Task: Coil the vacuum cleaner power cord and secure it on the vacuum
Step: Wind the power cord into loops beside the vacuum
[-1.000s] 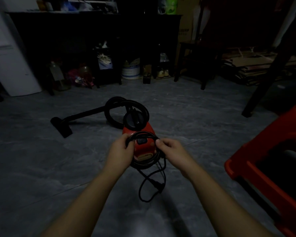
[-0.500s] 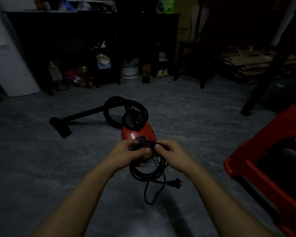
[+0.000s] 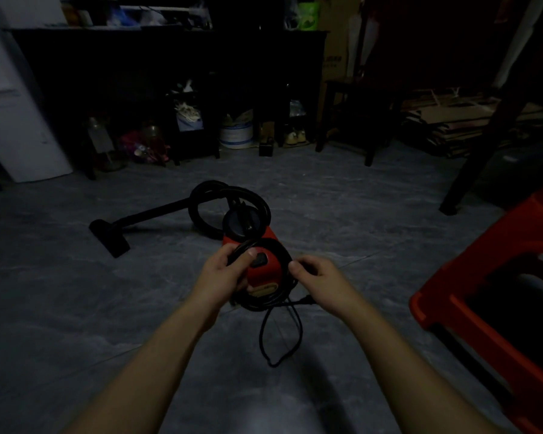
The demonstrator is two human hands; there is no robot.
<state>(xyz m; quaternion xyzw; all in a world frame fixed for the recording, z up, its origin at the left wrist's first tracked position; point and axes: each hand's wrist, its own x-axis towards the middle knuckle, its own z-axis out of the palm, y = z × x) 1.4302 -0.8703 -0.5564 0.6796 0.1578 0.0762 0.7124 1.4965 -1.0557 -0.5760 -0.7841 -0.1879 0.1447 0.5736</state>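
left hand [image 3: 221,272] and right hand [image 3: 318,278] each grip one side of the coiled cord [image 3: 264,303], keeping the loop spread over the vacuum [image 3: 265,277] rear, probably to seat it there.

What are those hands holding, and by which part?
The coiled black power cord: the left hand grips the loop's left side, the right hand pinches its right side.

Dim, underexposed, wide-angle edge distortion

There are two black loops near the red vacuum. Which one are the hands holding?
The thin power cord coil, gripped by the left hand and right hand at the vacuum. The thick hose loop behind lies untouched.
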